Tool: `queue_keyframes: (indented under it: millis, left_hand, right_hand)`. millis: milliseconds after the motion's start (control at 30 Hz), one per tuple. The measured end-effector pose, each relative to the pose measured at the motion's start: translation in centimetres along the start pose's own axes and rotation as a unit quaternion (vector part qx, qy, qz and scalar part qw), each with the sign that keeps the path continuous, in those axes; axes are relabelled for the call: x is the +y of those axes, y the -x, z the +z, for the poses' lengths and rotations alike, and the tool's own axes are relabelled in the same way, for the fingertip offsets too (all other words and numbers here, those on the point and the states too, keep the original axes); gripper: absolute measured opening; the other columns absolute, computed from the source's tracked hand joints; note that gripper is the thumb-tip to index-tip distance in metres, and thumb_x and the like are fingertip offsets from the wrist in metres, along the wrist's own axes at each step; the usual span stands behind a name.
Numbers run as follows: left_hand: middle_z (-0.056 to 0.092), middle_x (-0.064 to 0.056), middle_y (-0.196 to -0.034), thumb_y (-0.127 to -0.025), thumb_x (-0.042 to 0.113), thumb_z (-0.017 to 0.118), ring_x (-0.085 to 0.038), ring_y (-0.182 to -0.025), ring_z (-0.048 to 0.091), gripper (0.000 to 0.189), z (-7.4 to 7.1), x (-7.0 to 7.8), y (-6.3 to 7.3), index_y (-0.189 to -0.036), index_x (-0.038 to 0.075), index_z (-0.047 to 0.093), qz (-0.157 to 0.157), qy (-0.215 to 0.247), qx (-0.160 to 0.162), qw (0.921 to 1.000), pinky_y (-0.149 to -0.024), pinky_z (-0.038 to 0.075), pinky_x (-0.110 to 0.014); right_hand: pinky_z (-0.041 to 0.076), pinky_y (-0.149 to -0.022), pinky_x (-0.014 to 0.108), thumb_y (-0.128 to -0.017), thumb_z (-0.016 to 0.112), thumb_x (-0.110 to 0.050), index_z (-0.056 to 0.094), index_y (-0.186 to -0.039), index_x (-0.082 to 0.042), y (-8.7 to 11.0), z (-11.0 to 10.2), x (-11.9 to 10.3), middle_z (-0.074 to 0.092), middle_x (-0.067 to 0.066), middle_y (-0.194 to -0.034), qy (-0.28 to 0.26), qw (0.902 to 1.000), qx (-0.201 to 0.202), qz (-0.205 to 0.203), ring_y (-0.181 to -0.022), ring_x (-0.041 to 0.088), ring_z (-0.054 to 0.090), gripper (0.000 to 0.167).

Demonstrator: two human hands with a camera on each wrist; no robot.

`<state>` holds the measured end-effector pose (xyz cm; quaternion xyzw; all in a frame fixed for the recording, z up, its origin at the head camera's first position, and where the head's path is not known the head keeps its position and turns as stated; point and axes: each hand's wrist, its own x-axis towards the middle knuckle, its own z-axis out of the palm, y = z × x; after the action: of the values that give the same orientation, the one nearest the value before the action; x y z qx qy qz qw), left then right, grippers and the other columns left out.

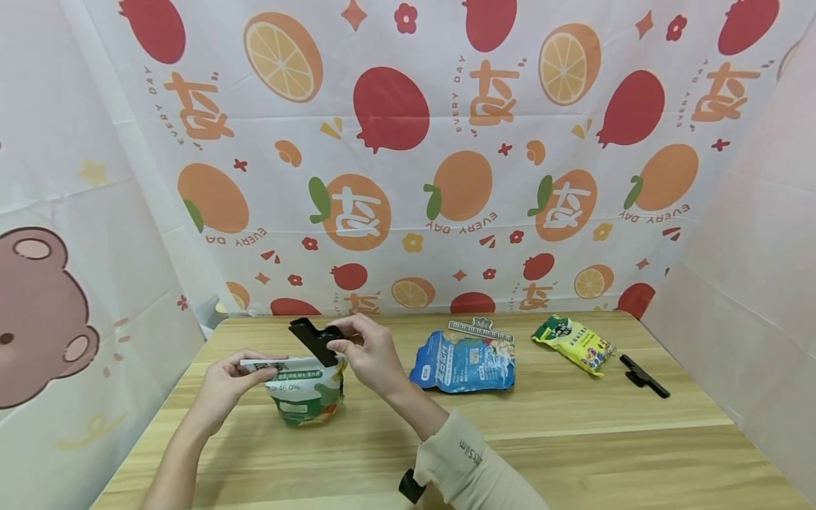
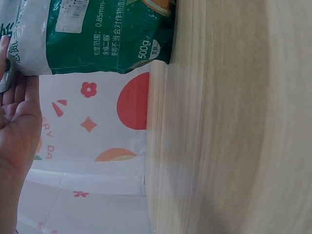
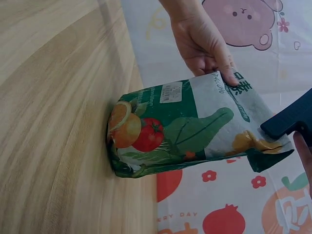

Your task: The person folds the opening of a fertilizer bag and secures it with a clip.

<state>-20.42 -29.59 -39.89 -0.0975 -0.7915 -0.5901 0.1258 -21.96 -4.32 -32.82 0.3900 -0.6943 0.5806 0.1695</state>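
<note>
A green and white fertilizer-style bag [image 1: 306, 397] with fruit and vegetable pictures stands on the left of the table, its top folded over. My left hand [image 1: 224, 386] pinches the left end of the fold between thumb and fingers. In the right wrist view that hand [image 3: 202, 44] holds the bag's [image 3: 170, 122] upper corner. Between thumb and fingers of my right hand [image 1: 366, 347] is a wide black bag clip [image 1: 314, 341]. The clip [image 3: 290, 119] overlaps the other end of the folded top in the right wrist view.
A blue bag [image 1: 468, 365] lies right of centre, a clear ruler-like clip [image 1: 481, 328] at its back edge. Farther right lie a yellow and green bag [image 1: 576, 343] and another black clip [image 1: 644, 377]. A black object [image 1: 411, 486] shows beside the right sleeve [image 1: 474, 467].
</note>
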Motion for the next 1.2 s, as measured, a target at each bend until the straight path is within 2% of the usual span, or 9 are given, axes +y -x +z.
queue_keyframes:
  millis: [67,233,367,567,767,933,1200]
  left_hand:
    - [0.068,0.004,-0.094,-0.084,0.007,0.067,-0.008,-0.072,0.053,0.02,0.0,0.0,0.0,-0.101,-0.003,0.064,-0.001,-0.001,0.0,1.0,-0.063,0.046,-0.022]
    - [0.069,0.006,-0.093,-0.084,0.008,0.067,-0.008,-0.07,0.052,0.018,0.0,-0.1,-0.1,-0.099,-0.002,0.064,-0.003,-0.002,0.003,1.0,-0.062,0.045,-0.022]
    - [0.069,0.007,-0.093,-0.084,0.008,0.067,-0.008,-0.069,0.051,0.017,0.0,-0.2,0.0,-0.098,-0.001,0.064,-0.004,-0.005,0.005,1.0,-0.062,0.045,-0.023]
    - [0.068,0.007,-0.09,-0.084,0.008,0.067,-0.009,-0.068,0.051,0.017,0.1,-0.2,0.0,-0.098,0.0,0.065,-0.008,-0.007,0.006,0.9999,-0.061,0.045,-0.023]
    - [0.068,0.005,-0.096,-0.085,0.007,0.066,-0.008,-0.073,0.054,0.016,0.0,-0.3,-0.1,-0.099,0.0,0.065,-0.005,0.012,-0.003,0.9999,-0.064,0.046,-0.023]
    - [0.068,0.005,-0.092,-0.084,0.005,0.066,-0.008,-0.072,0.054,0.014,0.1,-0.3,0.0,-0.098,0.0,0.065,-0.006,0.015,0.001,0.9999,-0.064,0.046,-0.022]
    - [0.063,0.002,-0.08,-0.084,0.005,0.066,-0.01,-0.07,0.054,0.013,0.2,0.0,0.1,-0.097,0.002,0.067,-0.016,-0.001,0.014,0.9998,-0.063,0.046,-0.022]
  right_hand:
    - [0.05,-0.072,0.022,-0.079,0.065,0.008,0.061,-0.095,0.01,0.0,0.0,0.1,0.06,0.018,-0.087,0.002,1.0,-0.004,0.001,-0.079,0.022,0.059,0.017]
    - [0.049,-0.072,0.019,-0.079,0.066,0.005,0.062,-0.097,0.005,0.1,0.6,2.5,0.061,0.014,-0.09,0.002,0.9999,-0.008,0.007,-0.08,0.018,0.059,0.019]
    - [0.049,-0.071,0.017,-0.081,0.067,0.001,0.063,-0.098,0.001,0.2,1.0,3.8,0.061,0.008,-0.091,0.022,0.9996,-0.014,-0.013,-0.081,0.012,0.059,0.018]
    - [0.047,-0.072,0.013,-0.082,0.067,-0.004,0.063,-0.099,-0.003,0.1,1.1,3.8,0.06,0.001,-0.09,0.072,0.996,-0.032,-0.043,-0.082,0.001,0.056,0.018]
    - [0.045,-0.071,0.01,-0.083,0.067,-0.006,0.063,-0.099,-0.004,-0.1,1.2,3.5,0.06,0.0,-0.091,0.097,0.9932,-0.048,-0.045,-0.082,-0.002,0.056,0.017]
    - [0.044,-0.07,0.009,-0.082,0.068,-0.008,0.063,-0.099,-0.005,-0.3,1.3,3.1,0.06,-0.001,-0.091,0.119,0.99,-0.061,-0.044,-0.082,-0.003,0.055,0.018]
    - [0.039,-0.063,0.006,-0.083,0.068,-0.014,0.063,-0.101,-0.007,-0.8,1.4,2.2,0.058,-0.003,-0.092,0.186,0.9764,-0.095,-0.054,-0.076,-0.003,0.05,0.02]
